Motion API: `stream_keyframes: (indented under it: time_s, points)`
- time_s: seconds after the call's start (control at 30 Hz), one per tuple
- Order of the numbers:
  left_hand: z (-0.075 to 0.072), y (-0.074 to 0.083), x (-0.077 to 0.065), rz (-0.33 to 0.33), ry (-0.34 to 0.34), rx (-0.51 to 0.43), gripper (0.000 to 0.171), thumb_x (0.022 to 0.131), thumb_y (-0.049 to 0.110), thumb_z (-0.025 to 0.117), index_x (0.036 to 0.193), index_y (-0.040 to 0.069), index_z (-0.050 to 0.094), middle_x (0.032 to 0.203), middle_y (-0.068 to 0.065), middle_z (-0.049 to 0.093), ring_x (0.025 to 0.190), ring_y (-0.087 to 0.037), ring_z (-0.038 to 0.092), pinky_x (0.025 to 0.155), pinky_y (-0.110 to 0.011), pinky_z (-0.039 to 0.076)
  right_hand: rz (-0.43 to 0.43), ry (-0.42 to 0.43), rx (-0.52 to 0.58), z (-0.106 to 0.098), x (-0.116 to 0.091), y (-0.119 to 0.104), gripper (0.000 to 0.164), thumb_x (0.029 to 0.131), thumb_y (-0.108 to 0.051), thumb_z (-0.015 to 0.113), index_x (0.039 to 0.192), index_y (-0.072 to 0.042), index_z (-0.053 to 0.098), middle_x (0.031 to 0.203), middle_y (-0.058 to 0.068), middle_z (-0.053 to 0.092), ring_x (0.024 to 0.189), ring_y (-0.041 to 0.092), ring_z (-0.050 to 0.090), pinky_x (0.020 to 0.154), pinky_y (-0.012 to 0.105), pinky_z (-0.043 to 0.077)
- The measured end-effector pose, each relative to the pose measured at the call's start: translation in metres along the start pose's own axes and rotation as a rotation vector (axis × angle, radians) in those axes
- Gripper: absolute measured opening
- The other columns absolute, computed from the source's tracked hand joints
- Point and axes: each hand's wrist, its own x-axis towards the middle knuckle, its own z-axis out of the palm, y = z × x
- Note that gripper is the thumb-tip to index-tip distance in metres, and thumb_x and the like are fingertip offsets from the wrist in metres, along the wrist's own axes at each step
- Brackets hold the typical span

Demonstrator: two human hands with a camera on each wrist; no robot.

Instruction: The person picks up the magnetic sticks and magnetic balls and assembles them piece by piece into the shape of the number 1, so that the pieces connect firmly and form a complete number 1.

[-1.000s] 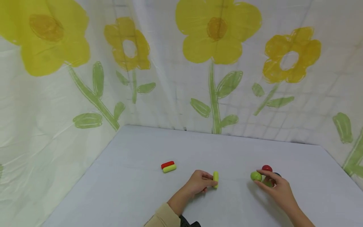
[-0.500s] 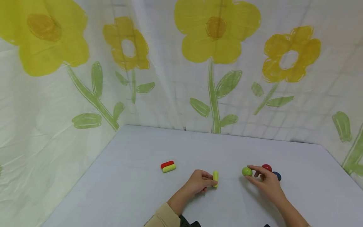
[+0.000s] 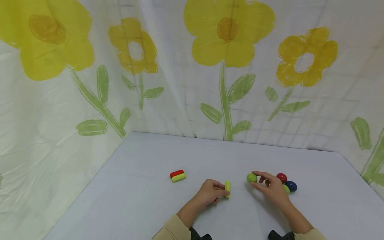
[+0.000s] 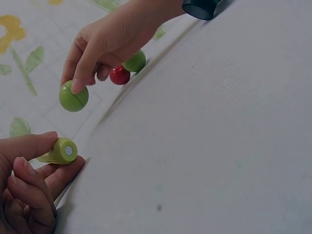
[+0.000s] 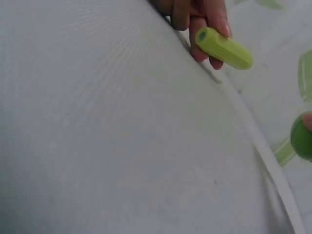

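Note:
My left hand [image 3: 208, 192] pinches a yellow-green magnetic rod [image 3: 227, 189] between thumb and fingers. In the left wrist view a round silvery spot shows on the end of that rod [image 4: 62, 150]. To its right, my right hand [image 3: 272, 189] holds a green ball [image 3: 251, 177] between thumb and forefinger, up off the table. A thin seam runs round the green ball [image 4: 74, 96] in the left wrist view. The ball is apart from the rod, a short way to its right. Only part of the ball [image 5: 302, 137] shows in the right wrist view.
Behind my right hand sit a red ball [image 3: 281, 177], a blue ball [image 3: 291, 186] and another green ball [image 3: 286, 189], partly hidden. Left of my left hand a red rod [image 3: 176, 173] and a yellow-green rod [image 3: 178, 177] lie side by side on the white table [image 3: 135, 186]. A flowered curtain [image 3: 174, 100] hangs behind.
My right hand has carried the green ball leftward, away from the other balls and closer to the rod. The blue ball has come into fuller view. My left hand stays in place.

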Motion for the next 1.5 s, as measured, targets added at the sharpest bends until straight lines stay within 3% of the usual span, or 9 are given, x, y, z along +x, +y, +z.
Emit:
stream_keyframes:
  time_s: [0.27, 0.57, 0.8, 1.13, 1.37, 1.5]
  points:
    - [0.000, 0.000, 0.000, 0.014, -0.001, 0.011, 0.016, 0.083, 0.008, 0.077, 0.095, 0.000, 0.069, 0.076, 0.000, 0.068, 0.046, -0.006, 0.040, 0.044, -0.017, 0.034, 0.007, -0.033, 0.016, 0.012, 0.009, -0.005, 0.034, 0.079, -0.009, 0.080, 0.112, -0.002, 0.070, 0.079, -0.001, 0.057, 0.071, 0.008, 0.046, 0.059, 0.023, 0.035]
    - [-0.002, 0.000, 0.000, 0.005, 0.013, 0.011, 0.016, 0.082, 0.009, 0.077, 0.094, 0.001, 0.070, 0.074, 0.000, 0.067, 0.046, -0.006, 0.041, 0.045, -0.018, 0.035, -0.046, -0.062, 0.144, 0.024, 0.026, -0.012, 0.034, 0.081, -0.005, 0.078, 0.114, 0.001, 0.069, 0.089, 0.005, 0.063, 0.075, 0.014, 0.049, 0.060, 0.022, 0.035]
    - [-0.002, 0.002, -0.001, 0.009, 0.001, 0.008, 0.016, 0.083, 0.009, 0.077, 0.094, 0.000, 0.070, 0.073, 0.000, 0.067, 0.046, -0.006, 0.041, 0.044, -0.018, 0.035, 0.010, -0.123, 0.194, 0.030, 0.036, -0.018, 0.037, 0.084, -0.010, 0.077, 0.118, 0.000, 0.068, 0.092, 0.005, 0.063, 0.078, 0.016, 0.049, 0.062, 0.023, 0.036]
    - [-0.002, 0.003, -0.003, 0.010, -0.010, 0.007, 0.016, 0.084, 0.009, 0.076, 0.095, -0.001, 0.070, 0.073, 0.000, 0.067, 0.046, -0.006, 0.041, 0.044, -0.018, 0.034, -0.017, -0.192, 0.263, 0.031, 0.040, -0.047, 0.033, 0.085, 0.002, 0.072, 0.116, 0.010, 0.065, 0.096, 0.018, 0.065, 0.076, 0.011, 0.048, 0.062, 0.025, 0.037]
    - [-0.002, 0.004, -0.003, 0.013, -0.009, 0.013, 0.018, 0.085, 0.010, 0.075, 0.097, -0.001, 0.070, 0.072, 0.001, 0.066, 0.046, -0.006, 0.041, 0.044, -0.018, 0.034, -0.017, -0.236, 0.288, 0.043, 0.042, -0.020, 0.036, 0.086, -0.007, 0.074, 0.119, 0.003, 0.066, 0.099, 0.008, 0.066, 0.078, 0.009, 0.050, 0.062, 0.023, 0.038]
    - [-0.002, 0.002, -0.002, 0.015, -0.011, 0.009, 0.019, 0.084, 0.010, 0.076, 0.098, -0.001, 0.069, 0.072, 0.000, 0.066, 0.046, -0.006, 0.041, 0.044, -0.018, 0.035, -0.023, -0.268, 0.308, 0.043, 0.041, -0.015, 0.038, 0.086, -0.010, 0.074, 0.120, 0.002, 0.066, 0.098, 0.007, 0.066, 0.078, 0.011, 0.050, 0.062, 0.024, 0.038]
